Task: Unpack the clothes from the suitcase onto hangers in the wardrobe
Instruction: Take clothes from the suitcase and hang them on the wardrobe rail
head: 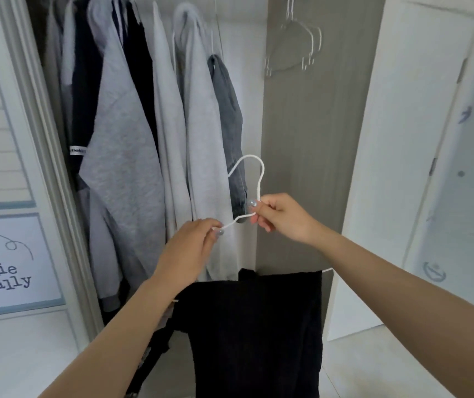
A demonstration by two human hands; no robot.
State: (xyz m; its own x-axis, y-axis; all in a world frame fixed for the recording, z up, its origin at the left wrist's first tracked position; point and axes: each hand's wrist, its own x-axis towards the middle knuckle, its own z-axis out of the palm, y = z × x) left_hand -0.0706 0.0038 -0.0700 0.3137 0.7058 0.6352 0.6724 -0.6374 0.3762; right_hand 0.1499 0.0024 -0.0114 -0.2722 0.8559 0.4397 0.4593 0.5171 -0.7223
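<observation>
Wardrobe space opens straight ahead, bounded by a moulded door frame on the left and a white door swung outward on the right. Hung clothes fill the left and middle: a grey sweatshirt, dark and pale tops pressed close together, and dark grey jeans as the rightmost piece. Right of the jeans the bare back panel shows, with a cluster of empty hangers high up in that gap. Held in front of this gap, near the jeans' lower edge, is a white hanger, hook uppermost. The left hand pinches its left shoulder wire between thumb and fingertips, while the right hand pinches the neck just below the hook, fingers curled narrow around the wire. A black garment is draped over the hanger's lower bar and hangs down between the forearms, the bar's right tip poking out past its edge. A lettered sign sits on the left wall.
</observation>
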